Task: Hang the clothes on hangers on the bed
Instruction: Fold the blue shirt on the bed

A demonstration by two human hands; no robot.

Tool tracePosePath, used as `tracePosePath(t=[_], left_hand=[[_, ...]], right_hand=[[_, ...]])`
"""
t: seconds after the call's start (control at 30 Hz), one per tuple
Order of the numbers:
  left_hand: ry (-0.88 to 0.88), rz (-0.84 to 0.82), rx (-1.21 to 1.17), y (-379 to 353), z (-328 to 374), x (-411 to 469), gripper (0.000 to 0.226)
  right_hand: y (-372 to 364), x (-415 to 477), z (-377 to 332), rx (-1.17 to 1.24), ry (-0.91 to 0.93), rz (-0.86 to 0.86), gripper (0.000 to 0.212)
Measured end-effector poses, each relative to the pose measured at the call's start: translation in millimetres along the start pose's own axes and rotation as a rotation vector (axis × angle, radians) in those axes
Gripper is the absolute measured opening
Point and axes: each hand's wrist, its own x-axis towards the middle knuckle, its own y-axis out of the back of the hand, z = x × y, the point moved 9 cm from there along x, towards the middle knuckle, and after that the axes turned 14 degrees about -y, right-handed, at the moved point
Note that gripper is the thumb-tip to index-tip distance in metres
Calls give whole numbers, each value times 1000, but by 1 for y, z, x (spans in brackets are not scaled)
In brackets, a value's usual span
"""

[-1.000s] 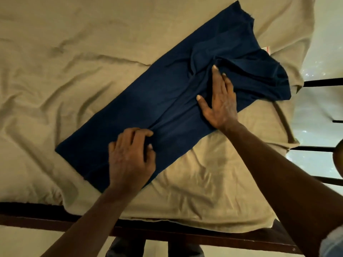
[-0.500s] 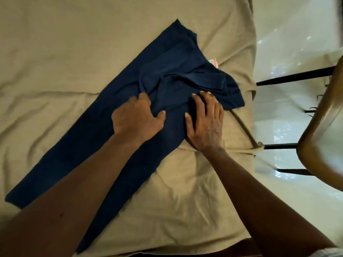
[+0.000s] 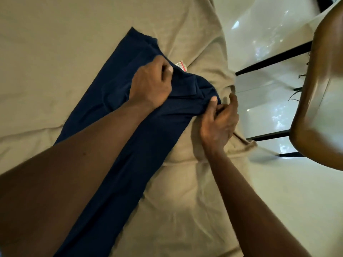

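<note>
Fingers (image 3: 168,69) of the left hand (image 3: 150,84) are curled into the navy garment (image 3: 148,145) and grip a fold of it. This grip is just beside a small white and red label (image 3: 181,65) that sticks out from the cloth. The right hand (image 3: 220,121) pinches the near corner of the same end of the garment between the thumb and bent fingers. Between the two hands the cloth is bunched and a little raised.

From this gathered end the garment runs as a long flat strip, diagonally across the bed (image 3: 176,210) toward its near left corner. The left forearm lies above much of this strip. Beyond the left hand a shorter part of the cloth lies flat and points toward the far side of the bed.

The gathered end is close to the right edge of the bed, and the right hand is almost at that edge. There the beige sheet (image 3: 55,62) makes folds and one corner of it hangs over. To the left of the garment a wide stretch of sheet spreads out with soft wrinkles.

Past the right edge stands a brown chair (image 3: 319,93) on thin black legs, near the bed. Between the chair and the bed shows a narrow band of white shiny floor (image 3: 259,34).
</note>
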Motion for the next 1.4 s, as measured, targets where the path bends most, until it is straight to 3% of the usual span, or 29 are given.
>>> tracePosePath(t=[0.03,0.1,0.17,0.23,0.33,0.4,0.53,0.63,0.73,0.8,0.9,1.03,1.17,1.3,1.4], left_hand=[[-17,-40,-16,-1,3,0,31],[-159,-235,202,-13,18,-1,55],[-250,-326,388,-25,17,-5,56],[-232,-151,258,-13,14,-1,33],[-35,153,0,20,-7,5,30],[38,217,-16,35,-15,7,29],[181,277,-142,39,-34,5,29],[243,61,-184,25,-39,3,49],[160,-210,21,10,-30,0,85],[123,-204,140,11,-26,4,70],[281,-29,35,24,-42,7,31],[534,67,-139,27,-67,1,18],[388,-126,-161,20,-47,6,26],[-16,-101,222,29,-1,-4,15],[-315,-162,462,2,32,-33,39]], right_hand=[[-1,13,-4,-15,-54,-50,51],[-5,32,-14,-42,-92,-176,35],[-12,39,-26,-77,-18,-296,28],[-18,40,-29,-169,84,-380,34],[-24,43,-29,-296,155,-438,24],[-23,50,-38,-285,133,-451,12],[-17,62,-76,-237,138,-393,21],[-16,59,-94,-340,205,-241,26],[-17,33,-110,-328,335,-124,24],[-39,8,-104,-167,324,-322,12],[-80,-24,-68,-73,172,-612,23],[-100,-31,-50,-82,139,-618,40],[-104,-25,-51,2,-16,-634,32],[-99,-26,-57,211,-247,-760,41],[-96,-31,-66,380,-430,-947,56]])
